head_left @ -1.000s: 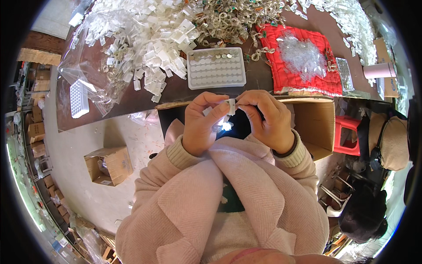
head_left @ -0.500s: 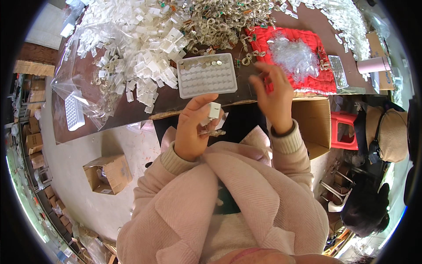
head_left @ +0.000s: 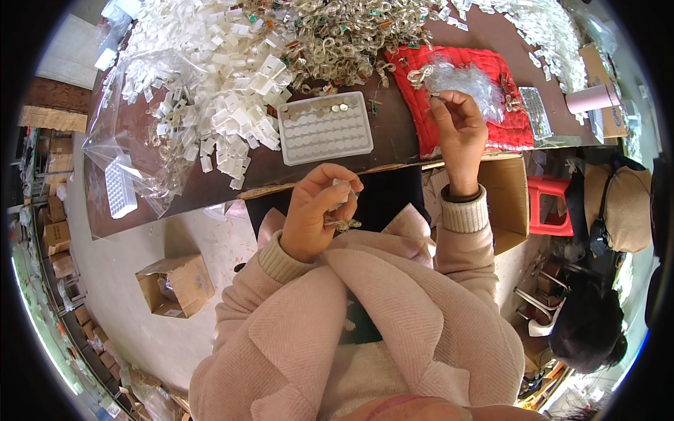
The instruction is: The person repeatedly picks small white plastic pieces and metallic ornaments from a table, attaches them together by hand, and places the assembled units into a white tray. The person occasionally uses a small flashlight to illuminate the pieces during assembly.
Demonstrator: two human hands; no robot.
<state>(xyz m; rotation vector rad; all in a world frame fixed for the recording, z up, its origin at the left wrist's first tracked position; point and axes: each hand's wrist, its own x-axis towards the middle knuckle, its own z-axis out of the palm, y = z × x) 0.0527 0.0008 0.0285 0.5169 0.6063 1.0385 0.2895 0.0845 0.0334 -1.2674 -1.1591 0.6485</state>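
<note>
My left hand [head_left: 314, 214] is closed around a small white plastic case [head_left: 339, 194], which the fingers partly hide. A bundle of clear coiled wire [head_left: 342, 225] sticks out below that hand. Over the red cloth [head_left: 429, 130], my right hand [head_left: 460, 130] pinches a small dark piece at its fingertips. Just beyond those fingertips is a looped clear wire [head_left: 421, 76]; it seems joined to the pinched piece. Between the hands and the piles lies a white tray [head_left: 326, 149] with rows of round pockets, several silvery discs [head_left: 340, 108] along its far edge.
White plastic cases [head_left: 242, 105] are heaped at the left, wire coils with small green boards [head_left: 344, 42] at the back. Clear plastic pieces [head_left: 460, 88] lie on the red cloth. A pink cylinder [head_left: 591, 99] stands far right. Cardboard boxes [head_left: 184, 284] sit below the table [head_left: 393, 133].
My right hand has moved up and right, over the red cloth, and its fingers have closed into a pinch. My left hand has dropped slightly and turned, covering more of the white case.
</note>
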